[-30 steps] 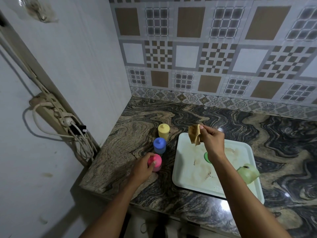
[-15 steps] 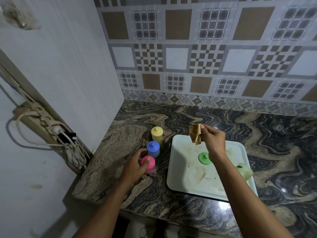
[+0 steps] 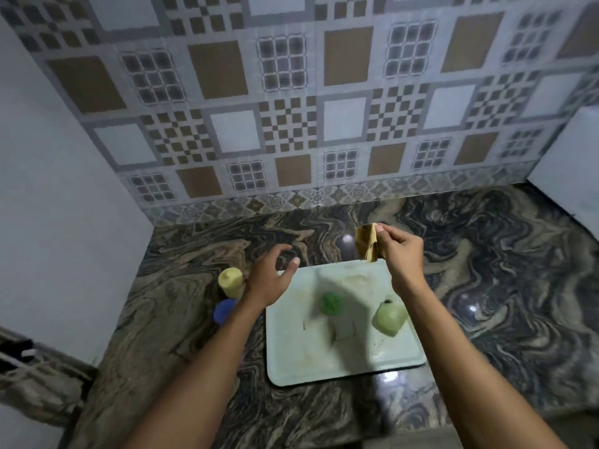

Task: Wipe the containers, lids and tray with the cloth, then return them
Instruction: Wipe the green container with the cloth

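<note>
Left hand [image 3: 269, 280] has left the pink container, fingers spread and empty over the tray's [image 3: 291, 361] left edge. Right hand [image 3: 400, 251] pinches the cloth [image 3: 366, 243]; a two-handed regrip seems likely.

Patterned tile wall [image 3: 291, 102], marbled countertop [image 3: 502, 286]

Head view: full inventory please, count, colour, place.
tray: 1, pale green, stained, on the countertop
lid: 1, green, on the tray, left of centre
green container: 1, light green, lying on the tray's right side
yellow container: 1, yellow, on the countertop left of the tray
blue container: 1, blue, nearer than the yellow one, partly behind the left forearm
cloth: 1, tan, above the tray's far edge
tiled wall: 1, brown, grey and white, behind the countertop
hands: 2; left hand open, empty; right hand pinches the cloth
</note>
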